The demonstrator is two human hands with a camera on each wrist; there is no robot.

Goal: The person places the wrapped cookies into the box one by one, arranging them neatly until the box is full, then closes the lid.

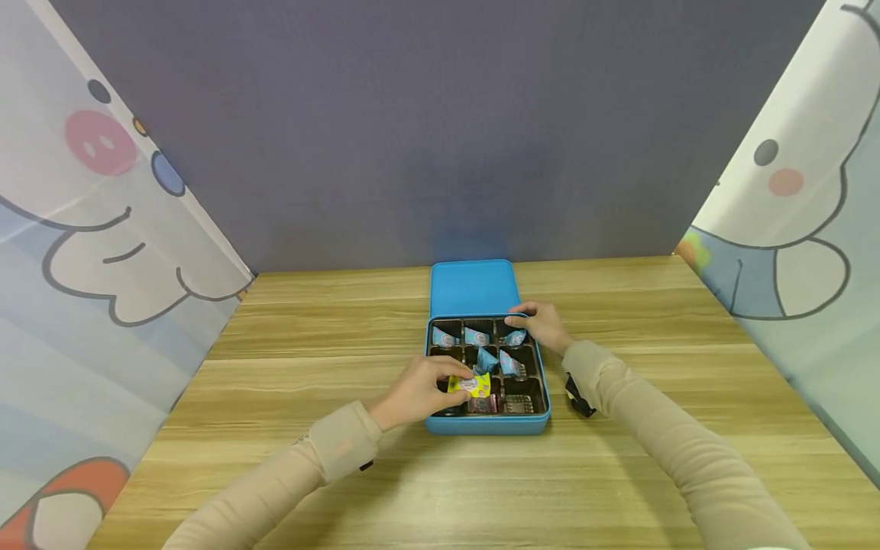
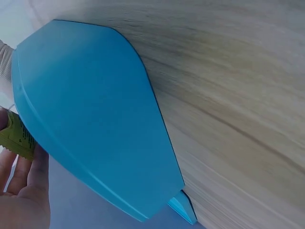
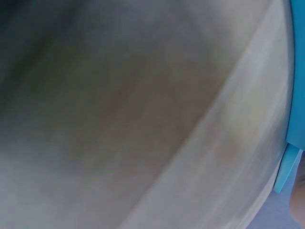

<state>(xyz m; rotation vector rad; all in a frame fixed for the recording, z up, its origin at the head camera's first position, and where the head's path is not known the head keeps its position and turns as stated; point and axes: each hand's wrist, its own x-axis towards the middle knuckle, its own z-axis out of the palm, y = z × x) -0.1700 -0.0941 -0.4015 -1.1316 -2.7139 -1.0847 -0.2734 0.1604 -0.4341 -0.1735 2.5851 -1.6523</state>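
A blue hinged box (image 1: 486, 425) lies on the table with its lid (image 1: 474, 289) laid back behind it. Inside is a dark divided tray (image 1: 464, 353), where blue-wrapped candies (image 1: 477, 337) occupy several compartments. My left hand (image 1: 421, 389) pinches a yellow-wrapped candy (image 1: 470, 385) between thumb and fingers over the tray's front part. In the left wrist view the yellow wrapper (image 2: 19, 138) shows beside the box wall (image 2: 90, 114). My right hand (image 1: 545, 327) reaches over the box's back right corner, its fingertips at the rim by a blue candy (image 1: 514, 338); their grip is partly hidden.
The wood-grain table (image 1: 309, 328) extends on both sides of the box. A grey panel (image 1: 447, 137) stands behind it, and cartoon-printed sheets (image 1: 777, 183) flank both sides. A dark reddish wrapped piece (image 1: 483, 405) lies in the front middle compartment.
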